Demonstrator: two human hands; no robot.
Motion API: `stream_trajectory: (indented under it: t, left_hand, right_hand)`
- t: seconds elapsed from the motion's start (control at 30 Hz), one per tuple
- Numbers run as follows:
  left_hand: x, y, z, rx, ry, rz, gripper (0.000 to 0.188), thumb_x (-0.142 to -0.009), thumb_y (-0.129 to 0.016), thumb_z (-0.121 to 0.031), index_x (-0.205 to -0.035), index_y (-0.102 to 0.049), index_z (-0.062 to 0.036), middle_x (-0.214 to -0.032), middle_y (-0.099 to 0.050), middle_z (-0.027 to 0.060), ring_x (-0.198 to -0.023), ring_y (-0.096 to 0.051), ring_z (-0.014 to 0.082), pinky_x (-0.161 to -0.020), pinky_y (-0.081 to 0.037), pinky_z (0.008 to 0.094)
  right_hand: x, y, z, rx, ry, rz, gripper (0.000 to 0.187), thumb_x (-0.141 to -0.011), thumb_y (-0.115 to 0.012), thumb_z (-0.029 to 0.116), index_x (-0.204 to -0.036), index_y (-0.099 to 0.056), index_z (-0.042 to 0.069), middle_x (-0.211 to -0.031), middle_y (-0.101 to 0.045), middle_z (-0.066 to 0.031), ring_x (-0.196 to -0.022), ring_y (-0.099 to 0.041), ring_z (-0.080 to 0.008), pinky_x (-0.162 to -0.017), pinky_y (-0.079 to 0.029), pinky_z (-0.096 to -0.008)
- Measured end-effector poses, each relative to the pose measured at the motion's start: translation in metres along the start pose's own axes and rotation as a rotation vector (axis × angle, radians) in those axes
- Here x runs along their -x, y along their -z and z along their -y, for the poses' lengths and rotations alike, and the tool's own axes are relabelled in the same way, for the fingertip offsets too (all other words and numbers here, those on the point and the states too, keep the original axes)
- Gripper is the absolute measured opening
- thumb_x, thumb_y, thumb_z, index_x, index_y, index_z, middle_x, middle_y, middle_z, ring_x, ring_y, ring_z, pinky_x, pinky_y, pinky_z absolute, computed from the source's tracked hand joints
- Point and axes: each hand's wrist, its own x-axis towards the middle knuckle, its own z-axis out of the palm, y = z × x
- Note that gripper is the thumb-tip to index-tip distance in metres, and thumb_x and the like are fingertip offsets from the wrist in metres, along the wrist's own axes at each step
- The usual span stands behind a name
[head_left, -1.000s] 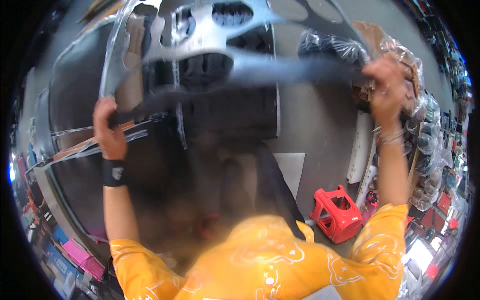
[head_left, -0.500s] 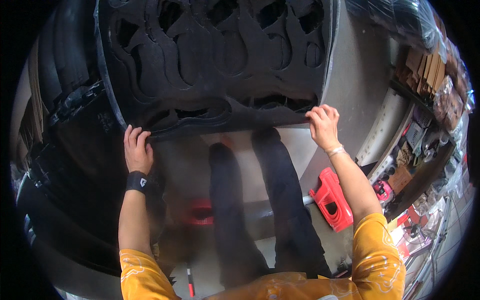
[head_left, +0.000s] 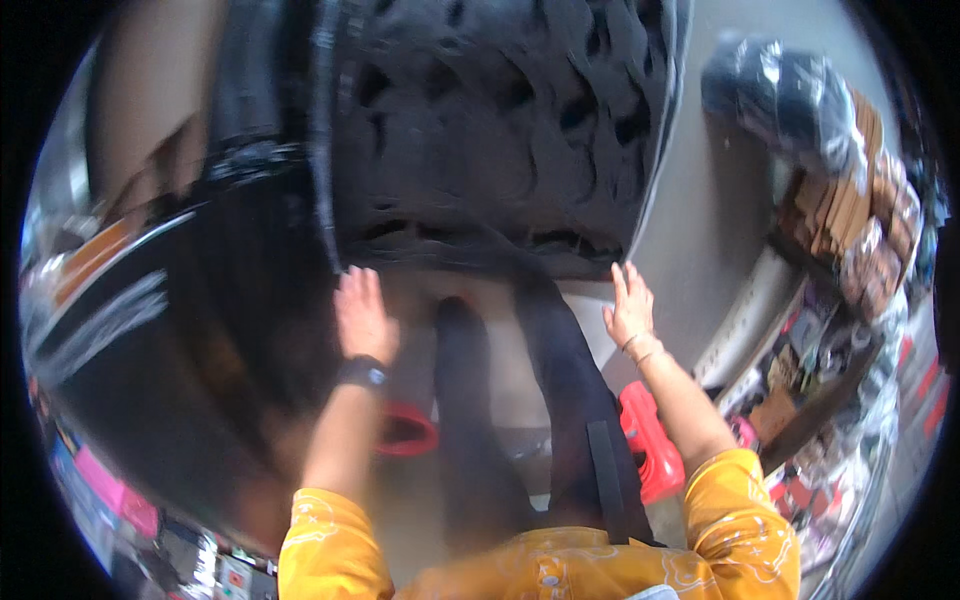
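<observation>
A black sheet [head_left: 465, 185] with several wavy cut-out shapes lies in front of me, its near edge toward my legs; motion blurs it. At the sheet's near left corner, my left hand [head_left: 366, 318] is open with fingers stretched forward, and a black band circles that wrist. My right hand [head_left: 631, 310], also open, has its fingertips at the near right corner. Whether either hand's fingertips touch the sheet, I cannot tell. Neither hand holds anything.
Dark, glossy sheet-like material [head_left: 240, 330] fills the left side. Beside my right leg stands a red plastic object [head_left: 652, 445]; another red piece [head_left: 408, 432] is by my left leg. At right are a plastic-wrapped dark bundle [head_left: 770, 95], brown cardboard [head_left: 835, 215] and a cluttered shelf [head_left: 800, 350].
Both hands have gone from bent fingers on the sheet's near edge to stretched fingers. My left hand and the sheet's left edge appear farther right; the whole view has shifted.
</observation>
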Motion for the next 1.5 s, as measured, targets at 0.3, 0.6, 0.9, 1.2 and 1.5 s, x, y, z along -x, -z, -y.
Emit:
stream_trajectory:
  t: [0.3, 0.6, 0.9, 1.2, 1.5]
  left_hand:
    - [0.294, 0.160, 0.053, 0.850, 0.273, -0.585, 0.066, -0.075, -0.068, -0.011, -0.135, -0.041, -0.0041, -0.137, -0.041, 0.0202, -0.126, -0.042, 0.0360, -0.106, -0.036, 0.0434]
    - [0.406, 0.060, 0.259, 0.884, 1.691, -0.775, 0.064, -0.079, -0.068, -0.030, -0.135, -0.043, -0.0079, -0.133, -0.047, 0.0190, -0.123, -0.044, 0.0358, -0.104, -0.035, 0.0461]
    - [0.434, 0.058, 0.375, 1.233, 1.545, -0.542, 0.062, -0.077, -0.070, -0.041, -0.119, -0.054, 0.0023, -0.113, -0.057, 0.0247, -0.110, -0.051, 0.0373, -0.097, -0.040, 0.0438]
    - [0.439, 0.060, 0.479, 1.143, 1.394, -0.917, 0.063, -0.079, -0.069, -0.029, -0.130, -0.045, 0.0002, -0.117, -0.053, 0.0238, -0.111, -0.050, 0.0377, -0.097, -0.039, 0.0458]
    - [0.372, 0.061, 0.656, 0.662, 1.415, -1.071, 0.069, -0.081, -0.065, -0.032, -0.135, -0.038, 0.0012, -0.139, -0.041, 0.0202, -0.131, -0.034, 0.0363, -0.110, -0.026, 0.0483]
  right_hand:
    - [-0.048, 0.259, 0.262, -0.556, 0.633, 0.070, 0.040, -0.081, -0.066, 0.012, -0.119, -0.058, 0.004, -0.108, -0.065, -0.0148, -0.097, -0.064, -0.0251, -0.087, -0.050, -0.0336]
    - [-0.036, 0.359, 0.527, -0.459, 0.911, 0.048, 0.045, -0.078, -0.067, 0.013, -0.121, -0.056, 0.005, -0.115, -0.060, -0.0152, -0.098, -0.060, -0.0262, -0.086, -0.049, -0.0357]
    - [-0.033, 0.334, 0.680, 0.178, 0.677, -0.278, 0.077, -0.074, -0.071, 0.041, -0.135, -0.039, 0.007, -0.128, -0.042, -0.0240, -0.120, -0.040, -0.0393, -0.100, -0.036, -0.0491]
    - [-0.020, 0.350, 0.838, 0.173, 0.958, 0.018, 0.050, -0.079, -0.067, 0.028, -0.122, -0.054, 0.005, -0.118, -0.056, -0.0188, -0.118, -0.047, -0.0347, -0.101, -0.037, -0.0430]
    - [0.070, 0.256, 1.214, 0.355, 1.597, 0.092, 0.045, -0.080, -0.063, 0.018, -0.122, -0.055, 0.003, -0.121, -0.057, -0.0181, -0.116, -0.052, -0.0339, -0.099, -0.041, -0.0403]
